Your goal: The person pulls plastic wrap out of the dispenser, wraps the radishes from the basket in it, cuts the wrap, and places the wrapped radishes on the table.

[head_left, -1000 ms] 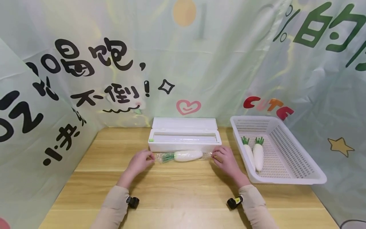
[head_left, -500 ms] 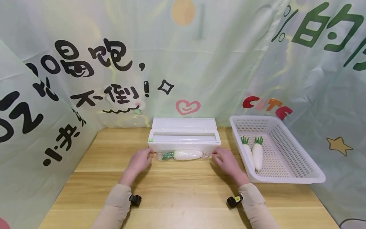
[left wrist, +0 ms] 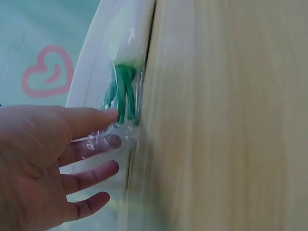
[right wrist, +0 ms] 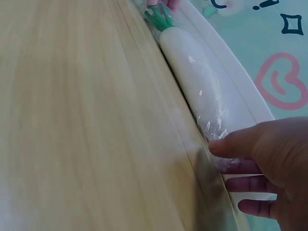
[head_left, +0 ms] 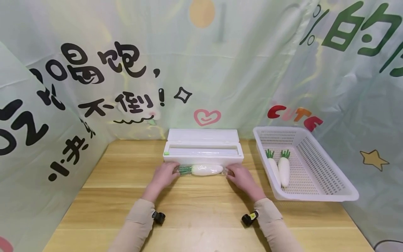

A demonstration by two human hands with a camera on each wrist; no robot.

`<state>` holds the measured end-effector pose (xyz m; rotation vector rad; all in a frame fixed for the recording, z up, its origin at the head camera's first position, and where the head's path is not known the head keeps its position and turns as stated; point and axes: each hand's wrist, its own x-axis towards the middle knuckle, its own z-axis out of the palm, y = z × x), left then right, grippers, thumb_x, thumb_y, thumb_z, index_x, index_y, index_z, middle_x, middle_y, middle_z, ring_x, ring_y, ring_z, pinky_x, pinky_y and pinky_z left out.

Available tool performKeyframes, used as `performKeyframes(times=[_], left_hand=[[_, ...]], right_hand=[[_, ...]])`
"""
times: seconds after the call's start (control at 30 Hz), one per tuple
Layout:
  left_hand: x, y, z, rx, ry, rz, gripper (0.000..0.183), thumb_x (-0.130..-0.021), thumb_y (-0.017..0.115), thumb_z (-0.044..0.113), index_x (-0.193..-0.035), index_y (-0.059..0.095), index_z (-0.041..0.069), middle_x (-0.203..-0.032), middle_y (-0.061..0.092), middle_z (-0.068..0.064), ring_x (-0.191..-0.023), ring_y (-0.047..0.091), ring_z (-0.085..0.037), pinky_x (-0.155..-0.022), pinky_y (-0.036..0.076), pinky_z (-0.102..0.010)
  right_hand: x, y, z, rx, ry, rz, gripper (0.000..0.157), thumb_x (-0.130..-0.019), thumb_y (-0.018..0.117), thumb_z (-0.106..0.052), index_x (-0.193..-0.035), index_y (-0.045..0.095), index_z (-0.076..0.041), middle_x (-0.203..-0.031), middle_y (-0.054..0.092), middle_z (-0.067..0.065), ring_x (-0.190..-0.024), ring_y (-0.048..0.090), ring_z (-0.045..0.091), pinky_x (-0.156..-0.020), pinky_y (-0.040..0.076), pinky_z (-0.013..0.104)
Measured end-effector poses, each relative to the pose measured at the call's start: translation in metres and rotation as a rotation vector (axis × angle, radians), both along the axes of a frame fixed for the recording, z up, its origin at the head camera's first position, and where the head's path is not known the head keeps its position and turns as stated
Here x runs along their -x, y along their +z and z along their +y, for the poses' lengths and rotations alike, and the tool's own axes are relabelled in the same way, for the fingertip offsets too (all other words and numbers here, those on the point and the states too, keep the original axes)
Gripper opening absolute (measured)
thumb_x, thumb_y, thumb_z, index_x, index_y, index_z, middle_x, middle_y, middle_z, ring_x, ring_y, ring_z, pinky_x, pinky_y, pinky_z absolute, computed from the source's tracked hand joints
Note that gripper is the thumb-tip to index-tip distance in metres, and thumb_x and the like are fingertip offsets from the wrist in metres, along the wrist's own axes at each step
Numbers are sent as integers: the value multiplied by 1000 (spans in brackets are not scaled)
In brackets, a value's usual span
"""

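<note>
Backdrop [head_left: 239, 77] hung behind & at both sides, pale green fabric w/ blk & green characters, pink heart, gold star. Wood-grain table [head_left: 201, 210] spread out in front of it. White perforated basket [head_left: 318, 198] sat on table's R side. White box [head_left: 203, 161] stood back ctr, lid [head_left: 203, 135] raised twd backdrop, glossy pale strip in its long slot. Beige sleeves [head_left: 133, 225] came in from bottom edge, 1 per arm. L hand [head_left: 163, 175] pinched clear film [left wrist: 128, 134] betw. thumb & index at leafy end; other fingers were spread apart. R hand [head_left: 243, 176] pinched film likewise at root end, remaining fingers clear of it. Wrapped radish [head_left: 206, 170] lay crosswise betw. hands, just in front of box, leaves [left wrist: 126, 89] twd person's L; couldn't tell if it touched box. Film clung round it, shiny, crinkled, w/ excess past each end. 2 more white radishes [head_left: 284, 171] lay side by side in basket nr its L wall, green tops pointing away from person. Blk wrist cams [head_left: 158, 217] stuck inward at cuffs, R one w/ yellow label. Green tab [head_left: 166, 153] marked box's front L corner.
</note>
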<state>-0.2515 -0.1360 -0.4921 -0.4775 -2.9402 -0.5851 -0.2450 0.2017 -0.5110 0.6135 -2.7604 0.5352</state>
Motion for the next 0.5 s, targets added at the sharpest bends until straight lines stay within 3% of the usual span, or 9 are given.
performKeyframes(times=[0.1,0.2,0.27,0.37,0.5], left_hand=[[0,0,4,-21,13,-19,35,-80,78,18,-113,69,11,-105,72,-7,-97,66,-27,-85,52,-48],[-1,0,7,-20,23,-40,20,-75,79,15,-93,70,11,-87,70,-3,-80,62,-22,-75,51,-41],[-1,-1,7,-7,27,-51,13,-73,79,13,-76,66,13,-71,63,0,-67,55,-18,-64,47,-35],[-2,-3,7,19,39,-56,24,-74,78,12,-61,58,16,-58,52,5,-56,46,-13,-54,37,-29],[-5,-5,6,45,61,-38,33,-77,75,12,-54,52,19,-50,42,8,-51,39,-11,-51,30,-26]], right_hand=[[0,0,-3,2,-20,4,21,-81,75,-13,-99,72,-4,-104,70,13,-101,63,31,-91,51,47],[0,1,-5,13,-44,9,7,-82,72,-12,-82,68,-7,-91,67,10,-89,62,27,-82,51,45],[-1,2,-5,21,-61,18,13,-83,71,-11,-73,63,-9,-83,63,8,-81,59,24,-75,50,42],[-3,3,-5,24,-68,54,15,-81,71,-8,-69,62,-10,-75,59,4,-74,55,21,-68,49,39],[-7,4,-3,13,-53,97,14,-80,72,-7,-69,65,-11,-70,59,1,-70,54,20,-65,48,37]])
